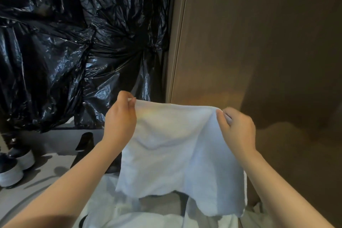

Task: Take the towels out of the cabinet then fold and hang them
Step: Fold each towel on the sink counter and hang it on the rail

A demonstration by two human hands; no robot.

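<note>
Pale blue and soft-looking, one towel [177, 146] hangs in the air in front of the person, held up by its top edge and stretched between two hands. Its lower hem falls in loose waves in the lower middle of the view, with the right side hanging lower than the left. The left hand [120, 118] takes the top left corner, its grip closed to a pinch with the thumb and curled fingers on the cloth. The right hand [238, 129] takes the top right corner in the same way, its fingers curled in and the grip tight on a small bunch of fabric. Both forearms are bare and reach up from the bottom corners. Beneath the towel lies more pale cloth [129, 218]; whether it is a second towel or clothing cannot be told. Behind the towel on the right stands a broad brown panel [259, 42] with a straight vertical edge. On the left, crinkled black plastic sheeting [64, 42] covers the background. Below it is a grey floor [46, 140], where one dark object [84, 141] lies and two shoes [11, 174] with pale soles stand at the far left.
</note>
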